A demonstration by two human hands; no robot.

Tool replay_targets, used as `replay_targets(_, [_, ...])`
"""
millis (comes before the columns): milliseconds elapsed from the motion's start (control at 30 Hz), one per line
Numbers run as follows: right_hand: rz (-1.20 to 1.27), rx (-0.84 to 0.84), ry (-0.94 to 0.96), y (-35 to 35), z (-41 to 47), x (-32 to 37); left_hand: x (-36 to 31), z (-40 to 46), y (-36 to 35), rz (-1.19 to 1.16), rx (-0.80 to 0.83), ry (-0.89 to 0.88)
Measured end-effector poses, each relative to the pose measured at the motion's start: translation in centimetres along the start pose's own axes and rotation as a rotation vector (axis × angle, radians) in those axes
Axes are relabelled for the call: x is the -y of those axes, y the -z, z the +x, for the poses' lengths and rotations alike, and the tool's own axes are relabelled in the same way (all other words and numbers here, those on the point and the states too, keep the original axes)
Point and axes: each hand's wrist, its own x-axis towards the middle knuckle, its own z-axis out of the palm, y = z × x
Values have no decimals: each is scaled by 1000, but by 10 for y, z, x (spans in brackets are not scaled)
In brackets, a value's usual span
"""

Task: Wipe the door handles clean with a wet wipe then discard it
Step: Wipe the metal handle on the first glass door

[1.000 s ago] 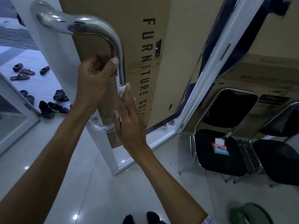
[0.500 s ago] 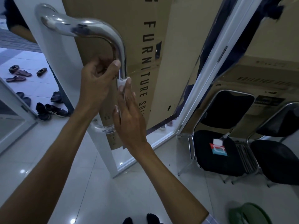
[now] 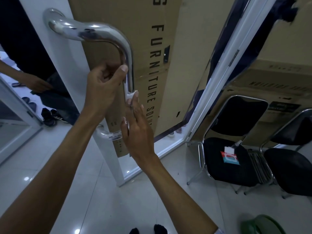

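Observation:
A shiny chrome D-shaped door handle (image 3: 94, 32) is fixed to a white-framed glass door. My left hand (image 3: 103, 88) is curled around the handle's vertical bar, thumb on its front. Just below it, my right hand (image 3: 136, 127) presses a white wet wipe (image 3: 130, 96) against the bar with flat fingers; most of the wipe is hidden under the palm. The handle's lower bend (image 3: 109, 135) shows between my wrists.
A tall cardboard box (image 3: 152, 65) stands behind the glass. Two black chairs (image 3: 236, 166) stand to the right, one bearing a wet-wipe pack (image 3: 230, 157). A green bin (image 3: 263, 225) sits at bottom right. Another person (image 3: 33, 81) and shoes (image 3: 49, 116) are beyond the door on the left.
My right hand slid the wipe up the bar, then back down a little. A person has come into view outside the door on the left.

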Motion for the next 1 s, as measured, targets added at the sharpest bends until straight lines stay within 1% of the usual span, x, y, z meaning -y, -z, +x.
replay_targets(133, [-8, -41, -12, 3, 9, 8, -1, -1, -2, -26, -24, 16])
replay_targets(300, [-10, 0, -8, 3, -1, 3, -2, -2, -1, -32, -17, 17])
replay_targets(467, [11, -44, -19, 2, 7, 10, -2, -3, -2, -41, -17, 23])
replay_targets(633, [-12, -21, -24, -2, -8, 1, -2, -3, 0, -33, 8, 17])
replay_targets(800, [-4, -50, -28, 1, 3, 9, -1, -2, -1, -27, -7, 25])
replay_targets(1000, [-18, -7, -39, 1, -5, 3, 1, -2, 0, -12, 3, 28])
